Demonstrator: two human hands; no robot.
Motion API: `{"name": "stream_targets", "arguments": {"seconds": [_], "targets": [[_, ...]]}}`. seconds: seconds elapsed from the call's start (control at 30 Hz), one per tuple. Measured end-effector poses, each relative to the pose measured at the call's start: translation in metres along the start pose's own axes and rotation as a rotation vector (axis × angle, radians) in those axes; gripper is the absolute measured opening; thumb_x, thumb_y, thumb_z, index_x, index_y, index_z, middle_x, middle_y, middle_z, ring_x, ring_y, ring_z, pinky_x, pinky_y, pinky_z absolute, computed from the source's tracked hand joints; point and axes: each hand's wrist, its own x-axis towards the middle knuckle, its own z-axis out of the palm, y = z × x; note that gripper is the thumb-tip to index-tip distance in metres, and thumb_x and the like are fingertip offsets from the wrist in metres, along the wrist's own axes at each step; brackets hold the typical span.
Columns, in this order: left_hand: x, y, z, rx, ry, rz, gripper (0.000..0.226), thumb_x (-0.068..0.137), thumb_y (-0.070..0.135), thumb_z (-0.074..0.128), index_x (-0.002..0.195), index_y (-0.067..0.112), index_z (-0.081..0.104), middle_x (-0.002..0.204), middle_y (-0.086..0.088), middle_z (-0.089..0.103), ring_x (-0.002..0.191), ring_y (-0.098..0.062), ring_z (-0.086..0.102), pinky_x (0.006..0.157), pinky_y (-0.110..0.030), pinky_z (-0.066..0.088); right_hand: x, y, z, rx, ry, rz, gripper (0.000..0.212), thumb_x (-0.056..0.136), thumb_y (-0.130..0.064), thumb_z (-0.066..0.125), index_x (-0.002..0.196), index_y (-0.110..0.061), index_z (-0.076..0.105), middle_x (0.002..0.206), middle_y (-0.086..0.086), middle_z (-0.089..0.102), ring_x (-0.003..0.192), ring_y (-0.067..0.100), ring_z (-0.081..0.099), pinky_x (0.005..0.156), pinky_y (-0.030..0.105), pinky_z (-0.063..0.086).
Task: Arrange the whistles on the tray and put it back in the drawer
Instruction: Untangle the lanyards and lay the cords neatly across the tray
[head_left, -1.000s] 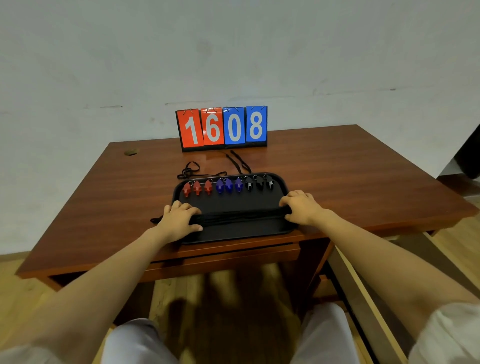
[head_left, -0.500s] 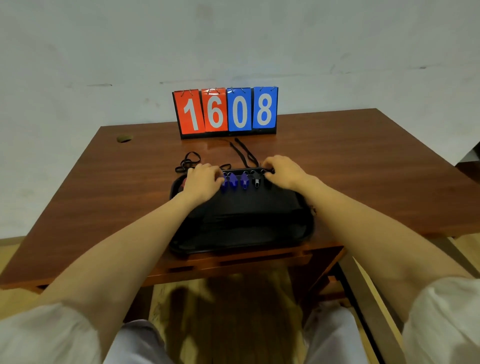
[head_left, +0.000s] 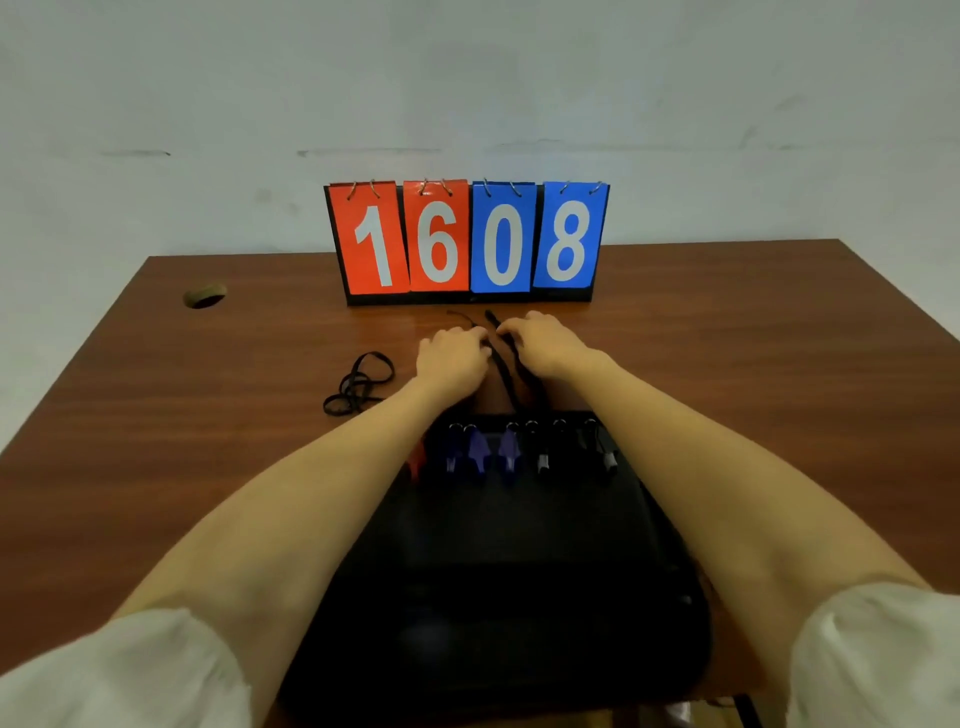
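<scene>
- The tray (head_left: 519, 571) lies on the bench (head_left: 727, 364) at 6 o'clock from both hands, and my forearms reach across it.
- The whistles (head_left: 478, 452) stand in a row running 9 to 3 along the tray's far edge. The red ones are mostly hidden behind my left forearm, then come the blue, then the black.
- What matters is the straight cords (head_left: 506, 374). Their long axis runs 6 to 12, from the row off the tray and out toward the scoreboard (head_left: 467, 239).
- My left hand (head_left: 452, 353) rests palm down just at 9 o'clock of those cords, fingers bent onto them.
- My right hand (head_left: 545, 343) sits just at 3 o'clock, fingertips on the same cords.
- I cannot tell whether either hand pinches a cord or only presses it.
- Both hands are equally near, so I judge either could draw the cords back toward 6 o'clock onto the tray.
- A tangled cord loop (head_left: 358, 387) lies on the bench at 9 o'clock of my left hand, apart from the tray. That hand is the nearer one for it.
- The drawer is out of view.
</scene>
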Motion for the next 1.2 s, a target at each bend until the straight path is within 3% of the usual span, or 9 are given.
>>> {"name": "stream_targets", "arguments": {"seconds": [0.2,0.33,0.43,0.57,0.67,0.83,0.93,1.07,1.2], "targets": [[0.023,-0.001,0.016,0.083,0.034,-0.056,0.05,0.093,0.049,0.044,0.125,0.011,0.05,0.126,-0.015,0.051,0.118,-0.034,0.047,0.096,-0.045,0.036,0.019,0.008,0.015,-0.074,0.092,0.009,0.035,0.098,-0.019,0.042,0.132,-0.01,0.048,0.13,0.013,0.044,0.121,0.03,0.041,0.095,0.042,0.043],[0.02,0.0,0.011,0.067,0.065,-0.099,0.034,0.091,0.016,0.047,0.122,0.003,0.046,0.123,-0.019,0.054,0.115,-0.037,0.05,0.095,-0.044,0.037,0.014,0.016,0.018,-0.049,0.176,0.075,0.028,0.097,-0.013,0.042,0.123,-0.007,0.051,0.12,0.014,0.048,0.112,0.032,0.045,0.082,0.038,0.041],[0.01,-0.004,0.008,0.0,0.059,-0.088,0.033,0.089,0.002,0.044,0.122,-0.001,0.041,0.116,-0.022,0.057,0.108,-0.04,0.052,0.092,-0.046,0.039,0.006,0.017,0.016,-0.079,0.205,0.099,0.037,0.095,-0.009,0.045,0.131,-0.011,0.047,0.127,0.014,0.046,0.118,0.033,0.041,0.089,0.039,0.039],[-0.01,-0.007,-0.002,-0.295,0.045,-0.031,0.022,0.09,-0.001,0.038,0.111,0.002,0.042,0.109,-0.019,0.056,0.095,-0.036,0.054,0.078,-0.043,0.042,-0.012,-0.001,0.007,-0.025,0.228,-0.105,0.052,0.091,-0.013,0.052,0.141,-0.022,0.04,0.139,0.006,0.042,0.13,0.026,0.036,0.103,0.041,0.034],[-0.027,-0.006,-0.014,-0.382,0.064,0.024,0.015,0.09,0.001,0.039,0.103,0.009,0.041,0.103,-0.014,0.055,0.085,-0.028,0.051,0.067,-0.036,0.039,-0.025,-0.014,-0.004,-0.082,0.186,-0.177,0.041,0.093,-0.025,0.054,0.134,-0.024,0.049,0.138,-0.001,0.045,0.131,0.02,0.035,0.104,0.04,0.03],[-0.055,0.003,-0.041,-0.443,0.153,0.083,0.013,0.095,0.006,0.04,0.106,0.01,0.045,0.104,-0.01,0.053,0.088,-0.023,0.052,0.073,-0.033,0.041,-0.052,-0.031,-0.031,-0.116,0.196,-0.151,0.029,0.1,-0.029,0.042,0.119,-0.02,0.062,0.118,0.001,0.063,0.118,0.023,0.05,0.109,0.048,0.024],[-0.067,0.007,-0.063,-0.417,0.174,0.084,0.021,0.097,0.01,0.046,0.115,0.003,0.054,0.112,-0.011,0.055,0.097,-0.023,0.054,0.078,-0.027,0.038,-0.069,-0.04,-0.06,-0.122,0.332,-0.105,0.031,0.102,-0.028,0.038,0.114,-0.016,0.063,0.11,0.005,0.067,0.11,0.026,0.055,0.111,0.048,0.021],[-0.088,0.01,-0.098,-0.457,0.226,0.079,0.025,0.1,0.02,0.041,0.095,0.003,0.06,0.084,-0.011,0.059,0.076,-0.024,0.053,0.064,-0.028,0.035,-0.093,-0.045,-0.116,-0.157,0.547,-0.026,0.032,0.103,-0.022,0.034,0.113,-0.013,0.062,0.104,0.007,0.068,0.102,0.028,0.058,0.104,0.042,0.025],[-0.112,0.019,-0.143,-0.366,0.375,0.148,0.031,0.102,0.023,0.037,0.113,0.003,0.059,0.092,-0.013,0.061,0.08,-0.023,0.054,0.067,-0.029,0.039,-0.13,-0.046,-0.169,-0.114,0.731,0.008,0.032,0.103,-0.022,0.032,0.108,-0.011,0.062,0.094,0.007,0.07,0.097,0.028,0.061,0.11,0.043,0.02]]}}
